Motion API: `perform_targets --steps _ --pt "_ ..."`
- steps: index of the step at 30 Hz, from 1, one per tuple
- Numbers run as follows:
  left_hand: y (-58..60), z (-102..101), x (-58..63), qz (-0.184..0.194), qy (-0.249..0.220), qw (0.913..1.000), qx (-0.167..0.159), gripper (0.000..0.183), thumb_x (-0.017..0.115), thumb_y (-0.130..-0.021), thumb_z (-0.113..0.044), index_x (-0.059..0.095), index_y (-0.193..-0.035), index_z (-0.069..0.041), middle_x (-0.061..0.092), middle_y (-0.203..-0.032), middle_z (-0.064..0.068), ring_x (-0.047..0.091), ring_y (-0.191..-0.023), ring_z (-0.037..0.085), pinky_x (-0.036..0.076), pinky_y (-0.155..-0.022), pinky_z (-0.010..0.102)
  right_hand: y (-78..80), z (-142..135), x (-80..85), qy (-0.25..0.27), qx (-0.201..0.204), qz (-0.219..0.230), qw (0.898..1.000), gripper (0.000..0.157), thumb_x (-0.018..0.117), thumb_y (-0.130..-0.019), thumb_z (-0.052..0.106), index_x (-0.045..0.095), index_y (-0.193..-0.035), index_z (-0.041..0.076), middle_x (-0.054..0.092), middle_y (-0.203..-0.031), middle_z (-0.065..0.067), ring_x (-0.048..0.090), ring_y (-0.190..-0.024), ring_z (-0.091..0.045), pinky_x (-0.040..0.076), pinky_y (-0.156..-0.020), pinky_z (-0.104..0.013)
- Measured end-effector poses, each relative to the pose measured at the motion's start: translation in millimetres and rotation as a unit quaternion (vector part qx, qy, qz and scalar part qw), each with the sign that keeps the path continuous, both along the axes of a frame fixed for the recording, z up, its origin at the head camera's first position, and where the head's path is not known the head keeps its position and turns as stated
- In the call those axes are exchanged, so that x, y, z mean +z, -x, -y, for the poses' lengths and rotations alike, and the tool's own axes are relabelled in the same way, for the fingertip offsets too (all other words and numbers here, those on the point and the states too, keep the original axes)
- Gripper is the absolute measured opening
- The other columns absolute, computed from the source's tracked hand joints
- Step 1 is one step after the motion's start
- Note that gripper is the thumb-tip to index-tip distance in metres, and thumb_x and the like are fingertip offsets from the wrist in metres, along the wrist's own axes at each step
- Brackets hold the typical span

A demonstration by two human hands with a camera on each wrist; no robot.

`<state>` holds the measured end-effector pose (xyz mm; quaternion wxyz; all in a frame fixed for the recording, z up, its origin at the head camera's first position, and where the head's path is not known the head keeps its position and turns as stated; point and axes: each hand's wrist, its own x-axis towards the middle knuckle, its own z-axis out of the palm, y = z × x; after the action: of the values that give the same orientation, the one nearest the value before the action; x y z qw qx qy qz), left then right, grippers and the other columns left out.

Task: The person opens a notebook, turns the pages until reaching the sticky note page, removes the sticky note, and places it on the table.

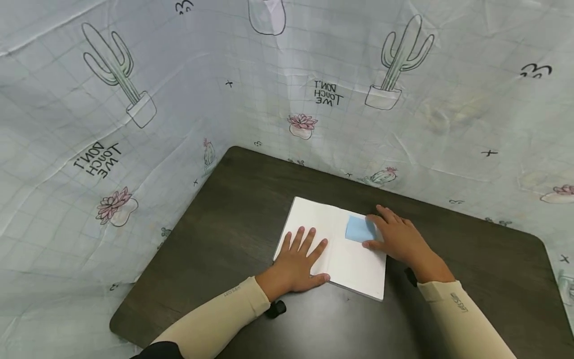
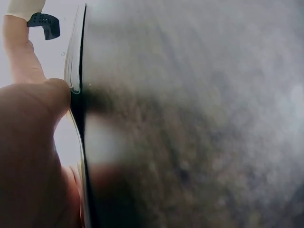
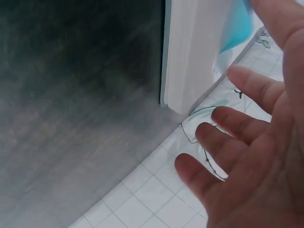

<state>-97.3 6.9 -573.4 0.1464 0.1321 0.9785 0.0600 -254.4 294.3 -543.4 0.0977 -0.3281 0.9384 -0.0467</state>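
Observation:
An open notebook [image 1: 350, 267] with blank white pages lies on the dark table. My left hand [image 1: 293, 267] rests flat on its left page, fingers spread and thumb at the lower edge near the fold. On the upper part of the right page is a light blue sticky note [image 1: 358, 229]. My right hand [image 1: 401, 239] reaches in from the right, its index fingertip by the note's upper right corner and its thumb by the lower right one. In the right wrist view the blue note [image 3: 238, 31] looks bent beside the thumb, and the other fingers are spread apart.
The dark table [image 1: 215, 239] has rounded corners. A pale curtain [image 1: 251, 89] with cactus drawings hangs along its left and far sides. A small black device [image 1: 275, 309] sits under the left wrist, with another [image 1: 410, 276] by the right wrist.

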Motion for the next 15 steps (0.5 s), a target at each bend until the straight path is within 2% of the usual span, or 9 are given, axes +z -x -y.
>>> perform_targets --steps 6,10,15 --pt "0.3 2.4 -4.1 0.006 0.010 0.9998 -0.017 0.092 0.034 -0.103 -0.082 0.007 -0.176 -0.033 -0.002 -0.183 0.009 -0.006 -0.168 0.038 0.004 -0.132 0.064 -2.1 -4.4 -3.6 0.020 0.015 -0.039 0.999 0.078 0.081 -0.097 0.046 0.051 -0.158 0.008 0.036 -0.168 -0.026 0.047 -0.145 -0.053 0.041 -0.109 -0.074" --pt "0.2 3.4 -5.7 0.012 0.007 0.9998 -0.014 0.092 0.031 -0.103 -0.083 0.003 -0.175 -0.034 -0.006 -0.182 0.009 -0.009 -0.168 0.037 0.002 -0.132 0.064 2.8 2.0 -0.4 0.027 0.036 -0.075 0.996 0.073 0.083 -0.097 0.038 0.052 -0.157 0.009 0.041 -0.166 -0.024 0.052 -0.141 -0.051 0.043 -0.106 -0.071" --pt "-1.5 4.8 -2.9 -0.004 -0.007 0.9999 -0.006 0.092 0.033 -0.103 -0.082 0.009 -0.176 -0.033 -0.001 -0.183 0.009 -0.004 -0.168 0.037 0.005 -0.132 0.063 8.6 9.7 5.3 0.030 0.062 -0.117 0.991 0.068 0.085 -0.096 0.027 0.054 -0.153 0.007 0.047 -0.162 -0.023 0.057 -0.137 -0.048 0.046 -0.101 -0.068"
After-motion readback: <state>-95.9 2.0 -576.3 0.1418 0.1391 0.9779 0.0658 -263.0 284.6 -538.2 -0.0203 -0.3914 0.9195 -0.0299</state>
